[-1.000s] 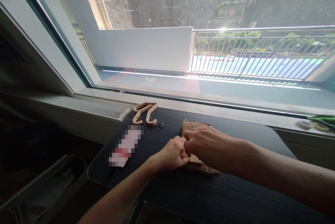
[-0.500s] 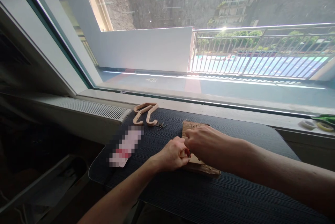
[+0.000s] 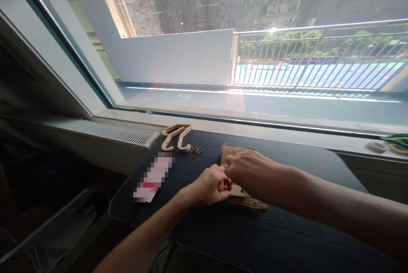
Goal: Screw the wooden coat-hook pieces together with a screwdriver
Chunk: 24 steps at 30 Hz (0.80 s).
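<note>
A flat wooden board (image 3: 247, 196) lies on the dark ribbed table (image 3: 255, 239). My left hand (image 3: 208, 186) is closed at the board's left edge, fingers curled against it. My right hand (image 3: 247, 169) reaches across the board from the right, its fingers pinched together where the two hands meet; a small dark item shows between them, too small to name. Two curved wooden hooks (image 3: 175, 135) lie at the table's far left corner, with several small dark screws (image 3: 196, 151) right beside them.
A blurred pink and white packet (image 3: 154, 178) lies on the table's left side. A radiator grille (image 3: 108, 132) and the window sill run behind. Tape rolls (image 3: 387, 147) sit on the sill at far right. A dark bin (image 3: 63, 222) stands low left.
My hands stay together at the board's left edge, with only small finger movement. The view has tilted slightly.
</note>
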Available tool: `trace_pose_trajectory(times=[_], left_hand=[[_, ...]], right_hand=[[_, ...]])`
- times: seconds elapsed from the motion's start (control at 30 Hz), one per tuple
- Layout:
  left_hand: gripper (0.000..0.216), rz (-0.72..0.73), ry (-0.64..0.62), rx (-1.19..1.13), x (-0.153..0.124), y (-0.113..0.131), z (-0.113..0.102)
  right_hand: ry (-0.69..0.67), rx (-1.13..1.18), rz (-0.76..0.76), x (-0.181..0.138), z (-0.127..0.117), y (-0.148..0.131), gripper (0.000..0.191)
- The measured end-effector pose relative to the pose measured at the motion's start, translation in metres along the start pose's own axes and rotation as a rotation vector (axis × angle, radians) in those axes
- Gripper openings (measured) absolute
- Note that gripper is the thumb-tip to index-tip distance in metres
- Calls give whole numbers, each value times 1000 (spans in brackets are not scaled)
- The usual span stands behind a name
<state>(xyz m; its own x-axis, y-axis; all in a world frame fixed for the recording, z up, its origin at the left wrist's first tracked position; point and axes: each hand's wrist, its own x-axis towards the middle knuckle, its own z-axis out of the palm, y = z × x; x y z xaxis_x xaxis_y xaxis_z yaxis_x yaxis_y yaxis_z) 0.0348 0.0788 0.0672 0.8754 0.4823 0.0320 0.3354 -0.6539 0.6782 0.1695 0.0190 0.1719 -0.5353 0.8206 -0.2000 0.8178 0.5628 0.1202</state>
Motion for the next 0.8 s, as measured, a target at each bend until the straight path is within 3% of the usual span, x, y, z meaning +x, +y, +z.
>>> trace_pose_trajectory(times=[0.23,0.57,0.8], left_hand=[[11,-33,-47,-45,1,-1,1],[18,35,33,-98,3,-9,3],[15,71,38,-93,5,-11,3]], right_hand=[[-10,-41,35,3,13,2,10],[-44,35,12,-2,-12,2,8],[-46,40,14,6,-6,6,6]])
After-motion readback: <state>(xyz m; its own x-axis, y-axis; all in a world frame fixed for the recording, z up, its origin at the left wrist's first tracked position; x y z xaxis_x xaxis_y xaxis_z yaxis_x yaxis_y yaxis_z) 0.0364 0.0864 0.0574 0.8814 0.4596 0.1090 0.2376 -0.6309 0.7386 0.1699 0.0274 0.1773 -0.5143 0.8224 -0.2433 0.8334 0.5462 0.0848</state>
